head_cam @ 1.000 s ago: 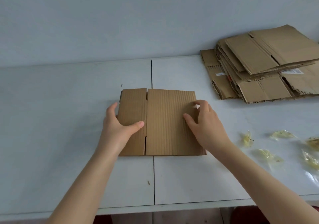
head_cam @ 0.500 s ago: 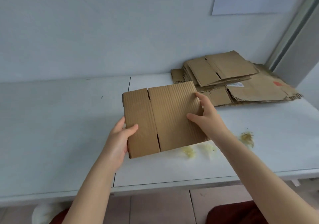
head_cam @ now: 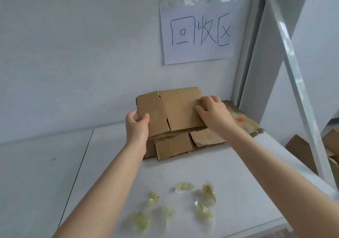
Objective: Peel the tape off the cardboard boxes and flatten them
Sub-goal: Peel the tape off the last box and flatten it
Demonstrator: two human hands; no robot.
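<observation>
The flattened box (head_cam: 176, 109) is held by both hands above the stack of flattened boxes (head_cam: 172, 147), which lies at the rear of the table (head_cam: 229, 168), close to the wall (head_cam: 73, 54). The left hand (head_cam: 137, 125) grips the box at its near left corner: the thumb lies across the top face and the remaining fingers wrap around the left edge, out of sight behind the board. The right hand (head_cam: 212, 113) grips the right edge: the thumb rests on the top face and the fingers curl over the upper right corner. The box is tilted, with its far edge higher than its near edge. The near edge sits directly over the top sheets of the stack; whether it touches them cannot be determined. The corrugated face of the box is turned toward the camera, and two short slots separate its narrow left panel from the wide right panel. Several crumpled, yellowish tape scraps (head_cam: 203, 212) lie on the near part of the table, well apart from the stack. A paper sign (head_cam: 197, 30) with handwritten characters is taped to the wall above the stack. A metal upright (head_cam: 293, 72) stands at the right side of the table.
</observation>
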